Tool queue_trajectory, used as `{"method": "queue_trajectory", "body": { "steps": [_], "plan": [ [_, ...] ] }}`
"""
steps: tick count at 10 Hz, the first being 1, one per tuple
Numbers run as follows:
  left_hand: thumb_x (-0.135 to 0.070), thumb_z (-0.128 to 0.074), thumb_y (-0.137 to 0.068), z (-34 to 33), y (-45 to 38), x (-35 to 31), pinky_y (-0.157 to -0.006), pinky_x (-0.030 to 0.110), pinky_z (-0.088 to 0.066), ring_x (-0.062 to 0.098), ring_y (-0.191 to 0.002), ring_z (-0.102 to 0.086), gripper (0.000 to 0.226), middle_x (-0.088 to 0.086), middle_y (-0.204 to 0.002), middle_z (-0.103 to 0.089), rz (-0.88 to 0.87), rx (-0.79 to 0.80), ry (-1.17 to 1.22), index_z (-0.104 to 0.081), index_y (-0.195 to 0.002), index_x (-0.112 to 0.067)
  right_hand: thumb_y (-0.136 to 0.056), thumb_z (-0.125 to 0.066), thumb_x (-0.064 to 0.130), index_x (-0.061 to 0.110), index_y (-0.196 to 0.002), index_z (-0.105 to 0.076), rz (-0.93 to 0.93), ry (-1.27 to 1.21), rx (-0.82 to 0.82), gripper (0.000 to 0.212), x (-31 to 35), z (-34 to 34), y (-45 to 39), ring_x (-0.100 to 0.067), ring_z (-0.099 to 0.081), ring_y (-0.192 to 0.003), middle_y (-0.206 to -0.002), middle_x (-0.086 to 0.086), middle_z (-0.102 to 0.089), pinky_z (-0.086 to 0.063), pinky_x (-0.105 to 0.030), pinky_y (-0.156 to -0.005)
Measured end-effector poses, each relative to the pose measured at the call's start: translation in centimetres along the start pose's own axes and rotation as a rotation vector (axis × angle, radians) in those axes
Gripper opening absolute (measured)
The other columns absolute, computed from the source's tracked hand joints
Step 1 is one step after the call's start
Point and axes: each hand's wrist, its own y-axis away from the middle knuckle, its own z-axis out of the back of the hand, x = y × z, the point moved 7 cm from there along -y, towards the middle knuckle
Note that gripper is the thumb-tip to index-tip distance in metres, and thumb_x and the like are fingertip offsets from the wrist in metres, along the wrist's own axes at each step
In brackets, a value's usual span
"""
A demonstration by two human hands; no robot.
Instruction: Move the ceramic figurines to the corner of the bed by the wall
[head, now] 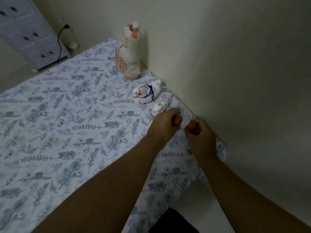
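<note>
Both hands hover above the bed (67, 125) beside the wall (235, 64): the left hand (164, 125) and right hand (200, 133) are curled into loose fists (whether either pinches anything cannot be told). Three ceramic figurines line the wall: small one (159, 107) nearest the left hand, medium one (148, 93) beyond, tall one (130, 54) farthest.

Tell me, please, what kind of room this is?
Most likely a bedroom: a bed with a leaf-print sheet pushed against the wall, a white cabinet beside it, and ceramic figurines lined along the wall.
</note>
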Motion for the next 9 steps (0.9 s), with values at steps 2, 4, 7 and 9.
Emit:
{"method": "queue_trajectory", "body": {
  "steps": [2,4,7,9],
  "plan": [
    [-0.005,-0.08,-0.073,-1.0,-0.2,1.2,-0.078,0.022,-0.052,0.018,-0.091,-0.068,0.039,0.005,-0.1,-0.075,-0.004,-0.09,0.031,-0.07,-0.11,-0.013,-0.091,-0.07,0.029,0.021,-0.104,-0.07,-0.027,-0.031,-0.001,0.016,-1.5,-0.4,0.2,-0.016,-0.065,-0.088,-0.095,0.0,-0.073,-0.05,-0.027,-0.074],
    [-0.001,-0.079,-0.076,-0.8,0.3,1.2,-0.085,0.032,-0.058,0.022,-0.095,-0.07,0.039,0.009,-0.104,-0.075,-0.067,-0.015,0.049,-0.07,-0.114,-0.007,-0.09,-0.073,0.023,0.023,-0.097,-0.07,0.036,-0.009,0.017,0.008,-0.8,-0.4,1.5,-0.008,-0.063,-0.08,-0.084,0.008,-0.068,-0.046,-0.009,-0.068],
    [0.004,-0.075,-0.077,-1.1,1.1,1.3,-0.088,0.026,-0.051,0.027,-0.106,-0.068,0.052,0.012,-0.117,-0.072,-0.046,0.094,0.003,-0.063,-0.126,-0.01,-0.09,-0.074,0.02,0.019,-0.105,-0.068,0.075,-0.018,0.065,0.016,-1.0,-0.9,3.3,-0.018,-0.069,-0.091,-0.095,0.002,-0.072,-0.059,-0.036,-0.08],
    [-0.012,-0.074,-0.085,0.7,3.3,1.1,-0.096,0.015,-0.039,0.024,-0.121,-0.06,0.054,0.011,-0.134,-0.065,-0.003,0.043,0.029,-0.056,-0.137,-0.012,-0.076,-0.086,0.02,0.015,-0.129,-0.061,0.153,0.076,0.015,0.059,0.7,-0.1,4.0,-0.023,-0.053,-0.118,-0.126,-0.007,-0.061,-0.042,-0.027,-0.088]
  ]
}}
